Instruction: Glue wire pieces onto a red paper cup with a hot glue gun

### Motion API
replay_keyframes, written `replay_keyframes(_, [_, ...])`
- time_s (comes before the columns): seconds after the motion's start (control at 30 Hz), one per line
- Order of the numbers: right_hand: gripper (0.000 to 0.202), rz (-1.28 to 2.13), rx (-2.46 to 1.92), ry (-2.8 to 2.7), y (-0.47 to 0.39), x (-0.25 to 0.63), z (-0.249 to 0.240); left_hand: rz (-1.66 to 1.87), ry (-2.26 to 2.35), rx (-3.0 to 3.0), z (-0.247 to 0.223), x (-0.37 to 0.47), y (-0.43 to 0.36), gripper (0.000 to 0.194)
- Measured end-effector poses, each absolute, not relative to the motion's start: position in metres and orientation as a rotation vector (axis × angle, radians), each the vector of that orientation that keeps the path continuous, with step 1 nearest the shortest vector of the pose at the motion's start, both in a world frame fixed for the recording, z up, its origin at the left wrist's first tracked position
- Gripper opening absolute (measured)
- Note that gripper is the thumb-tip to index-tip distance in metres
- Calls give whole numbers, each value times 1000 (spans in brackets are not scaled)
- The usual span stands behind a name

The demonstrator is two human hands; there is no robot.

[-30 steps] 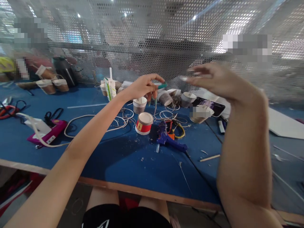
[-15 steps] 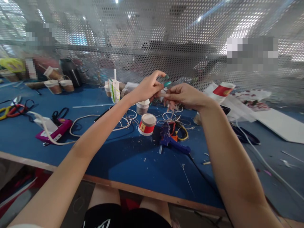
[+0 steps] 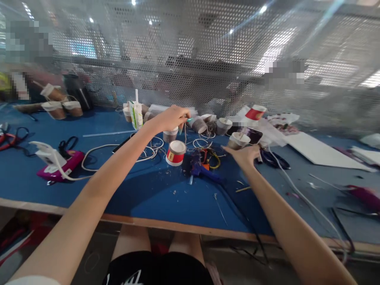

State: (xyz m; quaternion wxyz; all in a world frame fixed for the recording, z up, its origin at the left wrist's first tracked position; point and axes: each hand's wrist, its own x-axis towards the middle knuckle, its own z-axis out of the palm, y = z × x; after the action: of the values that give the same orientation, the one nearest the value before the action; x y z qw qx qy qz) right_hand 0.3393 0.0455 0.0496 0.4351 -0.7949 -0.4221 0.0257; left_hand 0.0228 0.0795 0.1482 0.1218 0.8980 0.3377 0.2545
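Note:
My left hand (image 3: 178, 118) is raised over the middle of the table, its fingertips pinched on a thin strand (image 3: 185, 132) that hangs down. Below it stands a red and white paper cup (image 3: 175, 152), with a grey-brown cup (image 3: 170, 135) just behind. My right hand (image 3: 245, 155) is low at the right, fingers spread beside a brown cup with a pale rim (image 3: 238, 140); nothing shows in its palm. A blue glue gun (image 3: 204, 171) lies between the hands, near a ring of yellow wire (image 3: 216, 160).
A magenta power strip (image 3: 63, 168) with white cables lies left. A drink carton (image 3: 136, 114) and more cups stand along the perforated metal screen (image 3: 178, 71). White board (image 3: 323, 152), black scissors-like loop (image 3: 276, 159) and a white cable are on the right.
My hands have parted. The right one moved right and down to the brown cup and opened; the left moved slightly left and down with the strand. The view has turned right.

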Motion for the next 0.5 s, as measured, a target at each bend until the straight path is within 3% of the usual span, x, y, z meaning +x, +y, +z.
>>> replay_keyframes(0.17, [68,75,-1992,-1060,66,349,34,779,918,2627,149,18,82,31])
replay_keyframes(0.5, [91,-20,-2082,-1167,85,350,31,614,892,2644,145,23,81,28])
